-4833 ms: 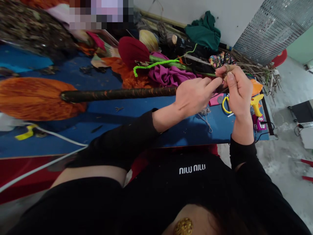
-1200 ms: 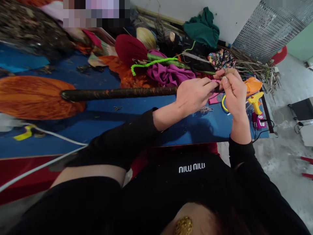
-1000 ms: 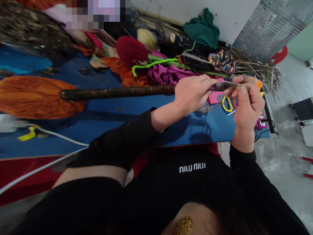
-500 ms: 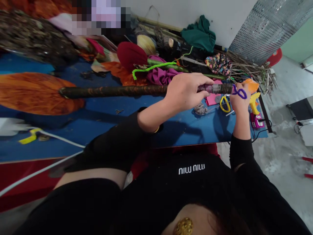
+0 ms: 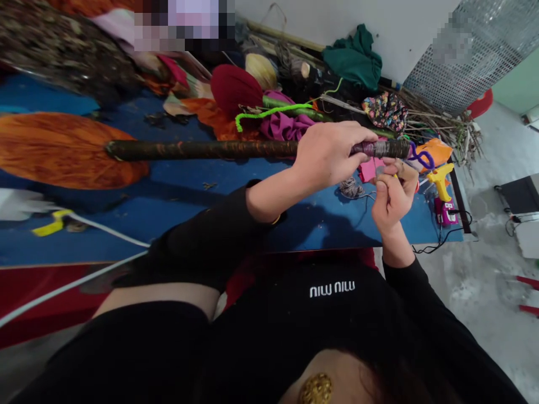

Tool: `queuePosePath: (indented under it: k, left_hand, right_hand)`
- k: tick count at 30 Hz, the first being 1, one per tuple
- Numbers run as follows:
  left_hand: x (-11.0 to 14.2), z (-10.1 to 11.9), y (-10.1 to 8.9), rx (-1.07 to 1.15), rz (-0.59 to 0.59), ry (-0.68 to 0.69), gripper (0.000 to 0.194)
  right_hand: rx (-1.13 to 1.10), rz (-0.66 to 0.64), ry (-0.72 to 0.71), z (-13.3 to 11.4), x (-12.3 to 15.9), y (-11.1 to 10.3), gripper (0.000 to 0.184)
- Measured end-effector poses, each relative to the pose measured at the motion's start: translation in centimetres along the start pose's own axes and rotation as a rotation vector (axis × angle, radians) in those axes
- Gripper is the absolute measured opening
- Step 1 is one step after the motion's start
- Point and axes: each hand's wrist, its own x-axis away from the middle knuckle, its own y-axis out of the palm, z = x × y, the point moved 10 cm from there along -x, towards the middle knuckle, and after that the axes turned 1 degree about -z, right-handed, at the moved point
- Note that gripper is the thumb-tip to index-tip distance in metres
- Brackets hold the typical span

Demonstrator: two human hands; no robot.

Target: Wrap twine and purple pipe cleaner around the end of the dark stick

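My left hand (image 5: 326, 152) is closed around a dark stick (image 5: 210, 150), near its right end. The stick lies level and has an orange fabric bundle (image 5: 67, 150) on its left end. Grey and purplish yarn winding (image 5: 381, 148) covers the part right of my fingers. A purple pipe cleaner loop (image 5: 425, 158) sticks out of the tip. Just below the winding, my right hand (image 5: 394, 193) is pinched closed. A strand from the small grey yarn ball (image 5: 351, 188) on the table runs to its fingers; the pinch itself is partly hidden.
On the blue table (image 5: 181, 219) are a yellow glue gun (image 5: 441, 180), a magenta power socket (image 5: 446, 212) and a pink piece (image 5: 370, 170). Behind lie a green pipe cleaner (image 5: 273, 112), purple cloth (image 5: 286, 128), a dark red bundle (image 5: 236, 90) and twigs (image 5: 446, 120). A white cable (image 5: 105, 235) crosses the left.
Earlier both hands were together at the stick's end. My left hand stayed around the stick, while my right hand moved out to the tip, then back left and below the winding.
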Motion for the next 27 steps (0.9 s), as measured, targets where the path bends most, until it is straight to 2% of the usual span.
queuePosePath:
  k: [3,6,9,11,17,20,23,27]
  left_hand:
    - [0.0,0.0,0.1,-0.002,0.003,0.006,0.036]
    - [0.1,-0.1,0.2,-0.033,0.011,0.005,0.040]
    - [0.2,-0.4,0.4,-0.070,0.011,-0.021,0.039]
    - [0.3,-0.4,0.6,-0.084,0.014,-0.024,0.036]
    - [0.8,0.1,0.6,-0.113,0.039,-0.030,0.035]
    - [0.7,0.1,0.9,-0.105,0.023,-0.031,0.035]
    - [0.5,-0.1,1.4,-0.101,-0.001,-0.026,0.035]
    - [0.2,-0.2,1.8,-0.119,-0.020,-0.011,0.032]
  right_hand:
    - [-0.273,-0.044,-0.003,-0.4,-0.6,1.4,0.052]
    - [-0.504,-0.022,0.147,0.3,-1.0,2.9,0.054]
    - [-0.486,0.027,0.301,0.4,-0.6,2.9,0.054]
    - [-0.444,0.015,0.336,-0.3,-0.3,2.5,0.052]
    - [-0.416,-0.081,0.258,-1.5,0.2,2.4,0.050]
    - [-0.372,-0.073,0.206,-1.5,0.6,2.6,0.050]
    - [-0.423,-0.079,0.211,-1.2,0.7,2.8,0.049]
    - [-0.490,-0.063,0.189,-1.4,-0.8,0.9,0.046]
